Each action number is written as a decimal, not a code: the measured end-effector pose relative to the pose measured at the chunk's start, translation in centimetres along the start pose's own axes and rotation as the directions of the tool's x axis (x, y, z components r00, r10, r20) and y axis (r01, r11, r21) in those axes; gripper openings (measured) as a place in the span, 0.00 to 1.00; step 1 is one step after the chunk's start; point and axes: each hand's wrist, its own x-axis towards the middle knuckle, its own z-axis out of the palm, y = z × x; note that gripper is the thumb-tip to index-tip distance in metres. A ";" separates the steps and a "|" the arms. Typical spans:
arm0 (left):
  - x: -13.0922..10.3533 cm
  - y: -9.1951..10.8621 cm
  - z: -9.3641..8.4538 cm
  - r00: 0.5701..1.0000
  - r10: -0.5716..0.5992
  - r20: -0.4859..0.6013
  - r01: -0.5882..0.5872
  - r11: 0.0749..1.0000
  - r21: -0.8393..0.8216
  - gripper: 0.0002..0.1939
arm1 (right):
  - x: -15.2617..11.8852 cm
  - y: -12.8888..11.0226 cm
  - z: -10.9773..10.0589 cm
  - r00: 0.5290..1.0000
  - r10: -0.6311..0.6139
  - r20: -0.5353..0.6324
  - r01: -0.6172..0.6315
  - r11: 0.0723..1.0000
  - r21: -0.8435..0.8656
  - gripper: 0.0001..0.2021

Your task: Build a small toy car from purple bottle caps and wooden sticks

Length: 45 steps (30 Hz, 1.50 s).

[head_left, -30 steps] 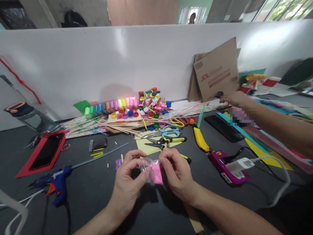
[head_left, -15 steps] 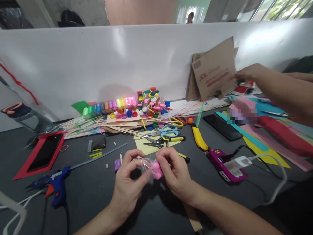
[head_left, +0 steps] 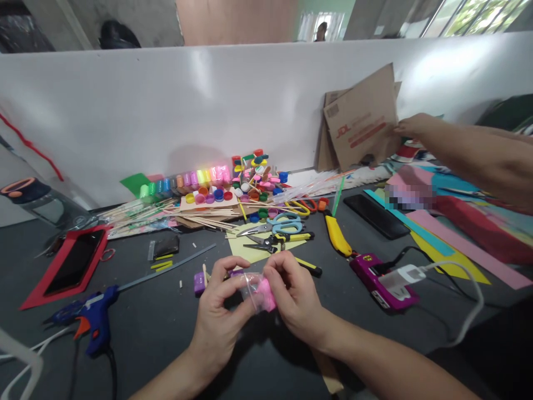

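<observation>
A small clear plastic bag (head_left: 252,289) with a bright pink lump (head_left: 265,294) in it is held between my hands over the dark table. My left hand (head_left: 222,305) pinches the bag's left side between thumb and fingers. The fingers of my right hand (head_left: 293,291) are closed on its right side, by the pink lump. Partly behind my left hand lies a purple object (head_left: 200,283) with a small wooden stick against it. Beyond my hands, pliers (head_left: 278,240) and blue-handled scissors (head_left: 287,223) rest on a yellow sheet (head_left: 245,250).
A blue glue gun (head_left: 100,319) and a phone on red card (head_left: 33,291) are at left. Paint pots (head_left: 219,194) and sticks stand behind. Right are a yellow cutter (head_left: 338,236), purple power strip (head_left: 385,283) and black phone (head_left: 375,215). Another person's hand holds cardboard (head_left: 362,122).
The bag has shifted slightly and looks more spread out between my fingers. The other person's arm has moved a little, still at the cardboard. The whole view has shifted slightly.
</observation>
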 end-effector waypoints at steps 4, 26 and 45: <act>-0.1 -0.1 0.1 0.996 0.068 -0.055 -0.066 0.997 0.033 0.06 | 0.1 -0.2 0.1 0.999 0.029 0.019 -0.029 1.000 0.010 0.08; -0.2 -0.9 0.1 0.997 0.038 -0.073 -0.043 0.997 -0.063 0.08 | 0.3 0.0 0.3 0.990 0.139 0.026 -0.141 0.984 0.110 0.09; 0.1 -1.7 0.0 0.930 0.361 -0.065 -0.345 0.921 0.181 0.11 | 0.6 -0.5 0.4 0.980 0.188 0.063 -0.195 0.971 0.136 0.10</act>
